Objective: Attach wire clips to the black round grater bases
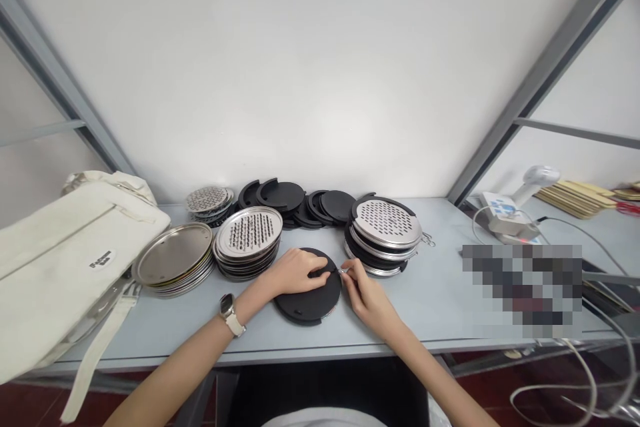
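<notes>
A black round disc (307,300) lies flat on the table in front of me. My left hand (300,272) rests across its top, with the thumb and fingers closing on its right part. At the disc's right edge, my right hand (361,290) pinches a small shiny metal piece (341,271) between thumb and fingertips; its exact shape is too small to make out. Just behind my right hand stands a stack of round metal graters in black holders (389,221), with a wire loop (429,239) sticking out at its right side.
Left of my hands are stacked metal grater discs (250,233) and plain metal discs (175,255). Smaller grater plates (207,200) and several black holders (283,195) lie by the wall. A cream bag (75,260) covers the left end; a white scanner (537,180) stands right, with cables.
</notes>
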Demonstrator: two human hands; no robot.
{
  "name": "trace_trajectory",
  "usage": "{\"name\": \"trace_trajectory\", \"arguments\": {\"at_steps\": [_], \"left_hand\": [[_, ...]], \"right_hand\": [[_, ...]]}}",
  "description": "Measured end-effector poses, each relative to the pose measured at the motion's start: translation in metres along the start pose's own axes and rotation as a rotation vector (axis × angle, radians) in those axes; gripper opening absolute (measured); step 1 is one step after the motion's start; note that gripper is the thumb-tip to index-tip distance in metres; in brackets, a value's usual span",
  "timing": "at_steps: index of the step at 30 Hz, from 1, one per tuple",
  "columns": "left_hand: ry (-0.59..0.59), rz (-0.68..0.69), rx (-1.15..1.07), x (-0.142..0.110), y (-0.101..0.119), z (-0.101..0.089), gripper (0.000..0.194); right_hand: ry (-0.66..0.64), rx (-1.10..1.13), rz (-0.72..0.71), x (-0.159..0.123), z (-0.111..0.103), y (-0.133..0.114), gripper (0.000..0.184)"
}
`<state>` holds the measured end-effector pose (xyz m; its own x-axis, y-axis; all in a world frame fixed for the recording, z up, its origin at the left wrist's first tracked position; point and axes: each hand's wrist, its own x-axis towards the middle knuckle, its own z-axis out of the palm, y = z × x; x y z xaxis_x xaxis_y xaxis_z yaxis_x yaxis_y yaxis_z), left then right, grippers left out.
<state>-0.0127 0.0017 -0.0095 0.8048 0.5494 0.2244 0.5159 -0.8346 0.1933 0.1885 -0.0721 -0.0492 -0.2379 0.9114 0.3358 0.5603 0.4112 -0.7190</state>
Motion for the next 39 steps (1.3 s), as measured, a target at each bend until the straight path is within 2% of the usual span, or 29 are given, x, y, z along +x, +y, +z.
{"name": "trace_trajectory", "arguments": {"at_steps": [5, 11, 16, 20, 24, 39], "left_hand": [[-0.034, 0.093, -0.001, -0.003, 0.002, -0.003, 0.023], [-0.055, 0.168, 0.003, -0.005, 0.007, -0.001, 0.025], [-0.049, 0.166, 0.022, -0.005, 0.009, 0.000, 0.024], [-0.045, 0.157, 0.034, -0.004, 0.008, 0.002, 0.022], [-0.040, 0.144, 0.041, -0.005, 0.008, 0.003, 0.024], [-0.041, 0.131, -0.006, -0.004, 0.009, 0.000, 0.026]], "right_hand": [[0.038, 0.025, 0.023, 0.001, -0.001, 0.002, 0.010], [-0.004, 0.050, 0.018, 0.002, -0.001, 0.001, 0.012], [-0.009, 0.041, 0.003, 0.000, -0.001, 0.000, 0.011], [-0.083, 0.027, 0.048, -0.002, -0.002, -0.003, 0.013], [-0.122, 0.026, 0.016, 0.000, -0.005, -0.007, 0.014], [-0.105, 0.050, 0.037, -0.001, -0.004, -0.004, 0.005]]}}
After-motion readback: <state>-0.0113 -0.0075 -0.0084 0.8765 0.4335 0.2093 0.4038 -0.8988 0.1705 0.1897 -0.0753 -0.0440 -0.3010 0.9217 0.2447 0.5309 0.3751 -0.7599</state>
